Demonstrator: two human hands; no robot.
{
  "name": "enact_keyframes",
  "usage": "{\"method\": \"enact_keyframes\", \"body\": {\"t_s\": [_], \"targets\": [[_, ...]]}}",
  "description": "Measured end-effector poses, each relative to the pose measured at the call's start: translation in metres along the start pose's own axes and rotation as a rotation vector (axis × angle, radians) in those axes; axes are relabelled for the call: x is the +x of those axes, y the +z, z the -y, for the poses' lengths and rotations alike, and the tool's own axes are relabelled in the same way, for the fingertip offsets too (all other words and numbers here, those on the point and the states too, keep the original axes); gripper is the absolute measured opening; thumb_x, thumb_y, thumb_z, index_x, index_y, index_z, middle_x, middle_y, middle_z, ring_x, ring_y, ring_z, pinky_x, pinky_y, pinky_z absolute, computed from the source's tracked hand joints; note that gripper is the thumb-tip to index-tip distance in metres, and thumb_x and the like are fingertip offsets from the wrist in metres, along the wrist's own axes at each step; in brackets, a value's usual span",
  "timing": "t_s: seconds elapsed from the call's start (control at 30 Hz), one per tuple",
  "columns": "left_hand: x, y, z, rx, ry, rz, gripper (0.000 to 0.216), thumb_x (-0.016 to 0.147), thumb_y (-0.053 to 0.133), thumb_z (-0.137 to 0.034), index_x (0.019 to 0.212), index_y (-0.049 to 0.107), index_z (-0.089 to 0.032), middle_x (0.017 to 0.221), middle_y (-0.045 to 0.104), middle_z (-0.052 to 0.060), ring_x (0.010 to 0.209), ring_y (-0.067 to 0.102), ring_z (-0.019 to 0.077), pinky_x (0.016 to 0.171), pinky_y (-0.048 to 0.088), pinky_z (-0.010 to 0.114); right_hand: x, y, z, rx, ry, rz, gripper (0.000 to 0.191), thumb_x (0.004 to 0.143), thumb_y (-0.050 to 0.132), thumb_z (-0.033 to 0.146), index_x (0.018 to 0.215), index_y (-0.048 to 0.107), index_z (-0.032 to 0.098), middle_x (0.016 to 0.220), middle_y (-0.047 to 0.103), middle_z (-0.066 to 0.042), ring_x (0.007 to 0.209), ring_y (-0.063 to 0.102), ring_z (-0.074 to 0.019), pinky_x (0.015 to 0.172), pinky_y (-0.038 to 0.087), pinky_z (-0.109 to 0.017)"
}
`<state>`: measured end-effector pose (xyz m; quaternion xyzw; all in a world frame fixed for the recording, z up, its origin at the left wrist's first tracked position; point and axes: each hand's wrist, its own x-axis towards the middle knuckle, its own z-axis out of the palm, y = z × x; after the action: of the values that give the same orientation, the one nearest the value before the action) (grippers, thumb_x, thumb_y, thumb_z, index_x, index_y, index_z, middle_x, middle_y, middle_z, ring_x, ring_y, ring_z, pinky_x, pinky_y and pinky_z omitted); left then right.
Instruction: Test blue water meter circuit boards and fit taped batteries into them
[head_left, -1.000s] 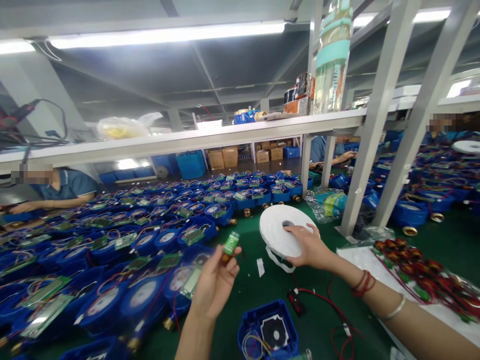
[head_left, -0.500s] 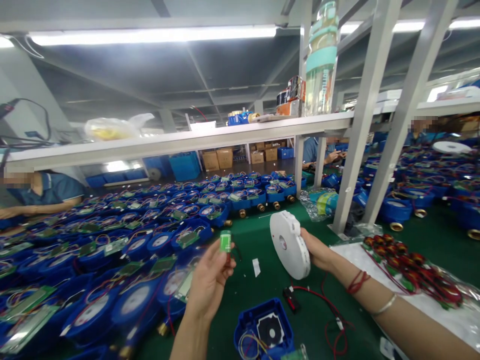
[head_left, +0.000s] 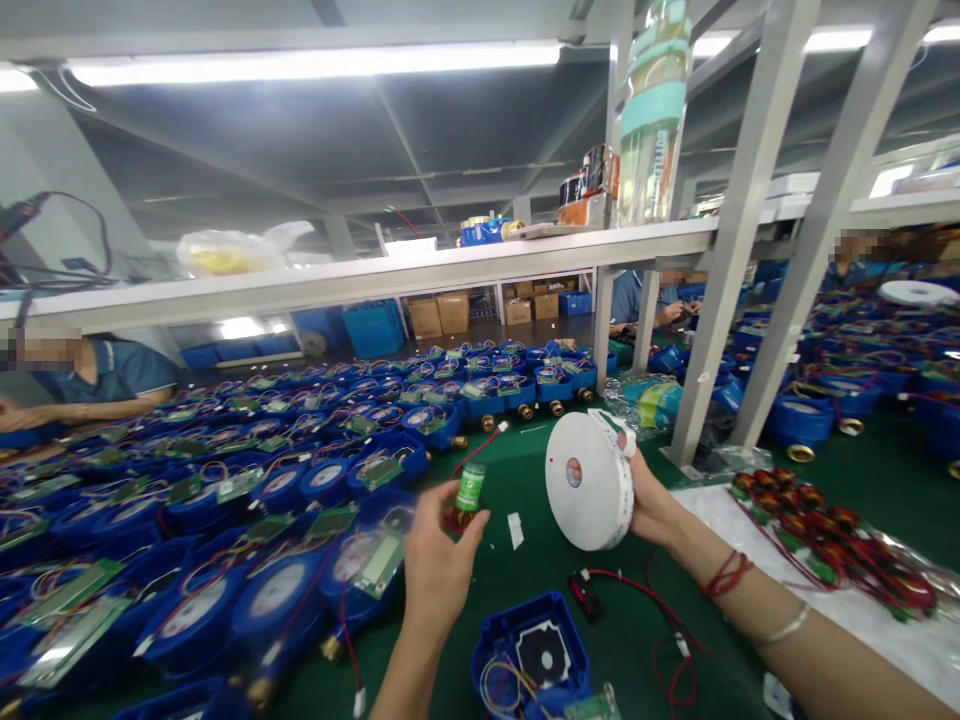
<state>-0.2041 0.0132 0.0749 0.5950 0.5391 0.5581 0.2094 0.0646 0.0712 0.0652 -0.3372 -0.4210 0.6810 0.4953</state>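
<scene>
Upright between the fingertips of my left hand (head_left: 442, 555) is a green battery (head_left: 470, 487), with a red wire and a white plug trailing up behind it. My right hand (head_left: 649, 500) grips a white roll of tape (head_left: 581, 482) at its right edge; the flat side with the centre hole faces left. A loose strip is lifted at the roll's top right. On the green table below the hands sits an open blue housing (head_left: 531, 655) with thin wires and a circuit board. Right of that lies a small black part (head_left: 585, 597) on red and black wires.
Rows of blue meter housings (head_left: 300, 490) with brass fittings fill the left. On the right, a bundle of wired batteries (head_left: 832, 535) rests on white sheeting. Grey posts (head_left: 757, 240) and a shelf (head_left: 450, 262) holding a bottle (head_left: 654, 120) stand ahead. Co-workers sit beyond.
My left hand has moved right, towards the roll, and the battery has turned, showing its wire and plug. The roll has tilted, and its loose strip now shows at the top right.
</scene>
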Motion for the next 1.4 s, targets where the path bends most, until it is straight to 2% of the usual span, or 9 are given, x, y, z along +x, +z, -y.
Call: {"method": "enact_keyframes", "body": {"t_s": [0.13, 0.3, 0.53, 0.63, 0.73, 0.8, 0.93, 1.13, 1.4], "targets": [[0.000, -0.002, -0.001, 0.063, 0.066, -0.013, 0.036, 0.077, 0.065, -0.038, 0.107, 0.053, -0.023, 0.097, 0.060, 0.003, 0.085, 0.058, 0.0196, 0.077, 0.045, 0.034, -0.003, 0.003, 0.002, -0.082, -0.046, -0.041, 0.068, 0.083, 0.028, 0.072, 0.115, 0.055, 0.019, 0.107, 0.066, -0.011, 0.105, 0.058, -0.0293, 0.093, 0.044, -0.046], [0.001, -0.002, -0.004, 0.071, 0.130, -0.010, 0.033, 0.080, 0.062, -0.039, 0.109, 0.056, -0.024, 0.101, 0.060, 0.002, 0.085, 0.059, 0.0191, 0.076, 0.047, 0.033, -0.015, 0.015, 0.001, -0.258, -0.169, -0.050, 0.064, 0.076, 0.063, 0.049, 0.130, 0.040, 0.022, 0.117, 0.060, -0.009, 0.110, 0.054, -0.0273, 0.100, 0.037, -0.046], [-0.013, 0.003, -0.020, 0.133, 0.385, -0.257, 0.030, 0.079, 0.065, -0.031, 0.107, 0.058, -0.023, 0.101, 0.059, 0.003, 0.092, 0.057, 0.0195, 0.081, 0.046, 0.032, -0.050, 0.049, 0.000, -0.830, -0.314, -0.020, 0.093, 0.057, 0.076, 0.033, 0.137, 0.031, 0.018, 0.129, 0.045, -0.015, 0.124, 0.037, -0.0321, 0.106, 0.024, -0.049], [-0.018, 0.006, -0.026, -0.043, 0.207, -0.315, 0.034, 0.075, 0.069, -0.035, 0.103, 0.055, -0.022, 0.094, 0.061, 0.003, 0.082, 0.061, 0.0180, 0.074, 0.049, 0.032, -0.063, 0.061, 0.000, -1.031, -0.301, -0.040, 0.100, 0.054, 0.076, 0.032, 0.140, 0.026, 0.020, 0.126, 0.045, -0.014, 0.118, 0.040, -0.0334, 0.102, 0.028, -0.051], [-0.019, 0.008, -0.033, -0.248, 0.043, -0.204, 0.027, 0.083, 0.059, -0.038, 0.101, 0.048, -0.021, 0.081, 0.063, 0.001, 0.057, 0.060, 0.0132, 0.055, 0.051, 0.027, -0.071, 0.068, 0.001, -1.087, -0.300, -0.025, 0.103, 0.053, 0.075, 0.030, 0.141, 0.024, 0.020, 0.126, 0.045, -0.013, 0.115, 0.040, -0.0329, 0.100, 0.030, -0.050], [-0.019, 0.010, -0.036, -0.312, 0.053, -0.125, 0.024, 0.085, 0.057, -0.037, 0.100, 0.047, -0.021, 0.080, 0.063, 0.001, 0.052, 0.059, 0.0119, 0.048, 0.050, 0.024, -0.074, 0.071, 0.002, -1.095, -0.311, -0.014, 0.103, 0.052, 0.075, 0.029, 0.141, 0.024, 0.020, 0.128, 0.044, -0.013, 0.115, 0.040, -0.0327, 0.100, 0.030, -0.048], [-0.024, 0.015, -0.029, -0.219, 0.195, -0.136, 0.031, 0.079, 0.065, -0.030, 0.106, 0.054, -0.022, 0.094, 0.061, 0.003, 0.077, 0.063, 0.0162, 0.062, 0.056, 0.026, -0.079, 0.074, 0.008, -1.099, -0.310, -0.008, 0.104, 0.051, 0.075, 0.029, 0.142, 0.025, 0.018, 0.134, 0.038, -0.013, 0.115, 0.038, -0.0326, 0.101, 0.030, -0.046], [-0.027, 0.015, -0.008, 0.088, 0.661, -0.153, 0.043, 0.079, 0.061, -0.009, 0.120, 0.053, -0.021, 0.110, 0.061, 0.006, 0.095, 0.061, 0.0160, 0.080, 0.052, 0.024, -0.085, 0.079, 0.015, -1.113, -0.260, -0.008, 0.105, 0.050, 0.075, 0.030, 0.141, 0.026, 0.016, 0.127, 0.044, -0.014, 0.112, 0.041, -0.0326, 0.100, 0.031, -0.047], [-0.031, 0.012, -0.016, 0.093, 0.759, -0.104, 0.053, 0.076, 0.061, 0.000, 0.122, 0.052, -0.024, 0.109, 0.061, 0.007, 0.100, 0.060, 0.0185, 0.084, 0.052, 0.029, -0.084, 0.072, 0.011, -1.011, -0.296, -0.013, 0.096, 0.053, 0.074, 0.027, 0.139, 0.032, 0.022, 0.123, 0.050, -0.013, 0.113, 0.045, -0.0337, 0.100, 0.033, -0.050]]}}
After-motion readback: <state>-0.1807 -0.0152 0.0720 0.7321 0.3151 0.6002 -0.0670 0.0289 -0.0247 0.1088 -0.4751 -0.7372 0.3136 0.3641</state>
